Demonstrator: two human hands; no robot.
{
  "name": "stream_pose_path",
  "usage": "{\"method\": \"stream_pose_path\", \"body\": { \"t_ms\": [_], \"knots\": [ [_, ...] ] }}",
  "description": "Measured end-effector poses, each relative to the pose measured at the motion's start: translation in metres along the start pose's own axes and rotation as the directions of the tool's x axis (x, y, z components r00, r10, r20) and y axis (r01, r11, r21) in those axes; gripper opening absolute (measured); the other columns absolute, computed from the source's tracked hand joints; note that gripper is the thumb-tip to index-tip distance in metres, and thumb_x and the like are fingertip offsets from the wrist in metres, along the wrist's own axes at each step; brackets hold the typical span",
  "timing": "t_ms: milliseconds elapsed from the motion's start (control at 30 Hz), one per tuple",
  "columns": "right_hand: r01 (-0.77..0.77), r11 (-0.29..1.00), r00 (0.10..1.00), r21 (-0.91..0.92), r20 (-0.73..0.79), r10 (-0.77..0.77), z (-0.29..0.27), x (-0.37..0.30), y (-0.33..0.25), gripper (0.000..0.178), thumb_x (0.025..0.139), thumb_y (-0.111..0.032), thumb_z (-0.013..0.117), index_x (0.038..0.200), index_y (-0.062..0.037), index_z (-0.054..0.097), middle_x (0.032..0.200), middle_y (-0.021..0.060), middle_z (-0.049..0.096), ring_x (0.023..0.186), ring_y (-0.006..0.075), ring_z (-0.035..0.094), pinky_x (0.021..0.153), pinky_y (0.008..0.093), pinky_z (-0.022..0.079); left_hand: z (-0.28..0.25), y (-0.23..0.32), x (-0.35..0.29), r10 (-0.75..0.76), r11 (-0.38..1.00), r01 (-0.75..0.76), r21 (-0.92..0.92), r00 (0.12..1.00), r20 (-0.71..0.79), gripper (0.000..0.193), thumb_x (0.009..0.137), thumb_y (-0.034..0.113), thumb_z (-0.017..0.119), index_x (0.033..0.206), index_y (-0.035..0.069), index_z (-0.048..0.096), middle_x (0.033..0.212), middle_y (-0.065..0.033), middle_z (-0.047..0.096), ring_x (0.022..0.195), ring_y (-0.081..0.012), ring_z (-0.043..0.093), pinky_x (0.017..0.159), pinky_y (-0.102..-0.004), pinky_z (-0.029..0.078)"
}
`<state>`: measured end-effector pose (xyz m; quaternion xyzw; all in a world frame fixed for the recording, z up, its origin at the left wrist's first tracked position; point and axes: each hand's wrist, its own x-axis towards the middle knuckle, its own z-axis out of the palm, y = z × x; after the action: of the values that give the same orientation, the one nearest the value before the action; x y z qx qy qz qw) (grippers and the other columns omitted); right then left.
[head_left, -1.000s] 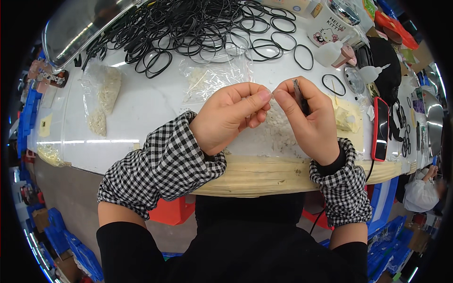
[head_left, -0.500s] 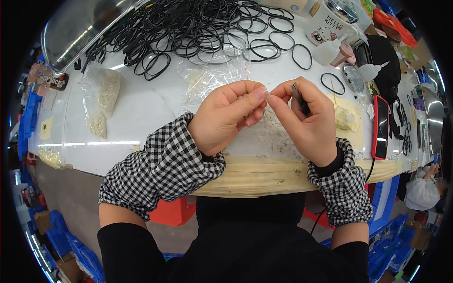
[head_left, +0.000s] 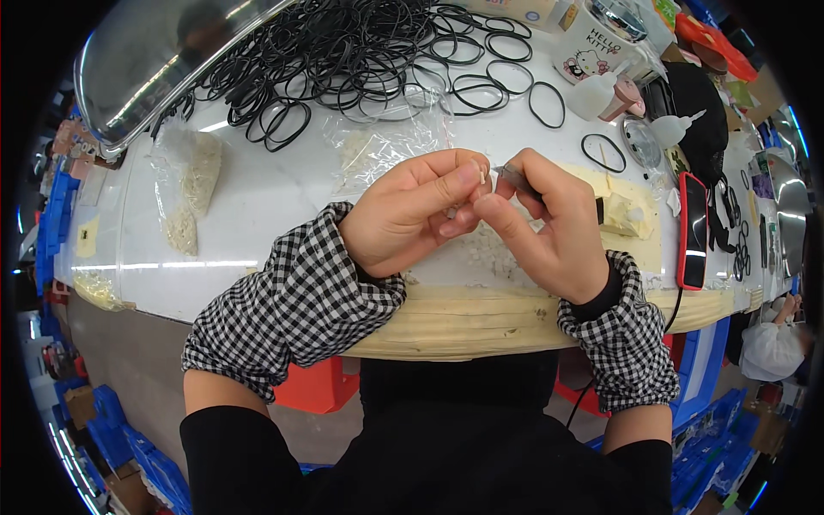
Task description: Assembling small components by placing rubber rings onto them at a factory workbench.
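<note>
Close together over the near edge of the table, my two hands meet at the fingertips. My left hand [head_left: 412,210] pinches a tiny whitish piece [head_left: 483,178] between thumb and forefinger. In the curled fingers of my right hand [head_left: 556,227] is a small dark tool [head_left: 520,183], its pointed metal tip against the piece; its exact kind is partly hidden. Beneath the hands lie many small pale flakes [head_left: 491,255]. Just beyond is a clear plastic bag [head_left: 365,150] with pale bits in it.
A heap of black elastic bands [head_left: 326,60] covers the far side, beside a shiny metal tray [head_left: 163,64]. Another clear bag of pale pieces [head_left: 202,176] lies left. To the right are a yellowish block [head_left: 627,216], a red-cased phone [head_left: 693,232] and squeeze bottles [head_left: 594,96].
My right hand has turned and brought the dark tool's tip up to the left fingertips. The left hand has shifted only slightly and keeps its pinch.
</note>
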<state>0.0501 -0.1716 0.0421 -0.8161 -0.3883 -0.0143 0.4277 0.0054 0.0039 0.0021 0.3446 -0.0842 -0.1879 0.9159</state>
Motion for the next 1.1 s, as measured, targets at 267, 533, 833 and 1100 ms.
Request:
{"method": "stream_pose_path", "body": {
  "t_ms": [267,533,833,1100],
  "knots": [
    [-0.040,0.999,0.999,0.004,0.010,0.040,0.0052,-0.0023,0.0008,0.033,0.084,-0.028,0.065,0.068,-0.0023,0.051,0.055,0.0108,0.049,0.047,0.0242,0.048,0.045,0.0312,0.036,0.0049,0.0000,-0.0013,-0.039,0.998,0.041,-0.049,0.998,0.046,0.022,0.098,0.023,0.044,0.098,0.003,0.051,0.082,0.0031,0.046,0.071,-0.0045,0.040,0.062,-0.0163,0.035],
    [-0.027,1.000,1.000,-0.010,0.012,0.028,0.0060,-0.0024,0.0010,0.032,0.084,-0.028,0.064,0.069,-0.0022,0.052,0.057,0.0113,0.050,0.048,0.0250,0.049,0.046,0.0314,0.038,0.0046,-0.0011,-0.0019,-0.036,0.999,0.038,-0.032,0.998,0.060,0.024,0.098,0.026,0.043,0.096,0.003,0.052,0.082,0.0030,0.045,0.070,-0.0049,0.039,0.063,-0.0168,0.035],
    [-0.023,1.000,1.000,-0.010,0.016,0.023,0.0058,-0.0030,0.0009,0.032,0.085,-0.027,0.063,0.068,-0.0020,0.052,0.056,0.0110,0.050,0.048,0.0246,0.049,0.045,0.0309,0.037,0.0055,-0.0018,-0.0023,-0.024,0.998,0.028,-0.055,0.997,0.074,0.024,0.098,0.026,0.043,0.097,0.003,0.052,0.082,0.0034,0.045,0.071,-0.0049,0.039,0.063,-0.0172,0.035],
    [-0.014,1.000,1.000,-0.006,0.023,0.014,0.0044,-0.0032,-0.0016,0.033,0.085,-0.026,0.063,0.066,-0.0019,0.052,0.055,0.0097,0.049,0.046,0.0222,0.047,0.044,0.0301,0.036,0.0059,-0.0012,-0.0027,-0.034,0.998,0.038,-0.047,0.996,0.080,0.023,0.098,0.026,0.043,0.096,0.004,0.051,0.081,0.0038,0.045,0.070,-0.0046,0.039,0.063,-0.0170,0.035]
  ]
}}
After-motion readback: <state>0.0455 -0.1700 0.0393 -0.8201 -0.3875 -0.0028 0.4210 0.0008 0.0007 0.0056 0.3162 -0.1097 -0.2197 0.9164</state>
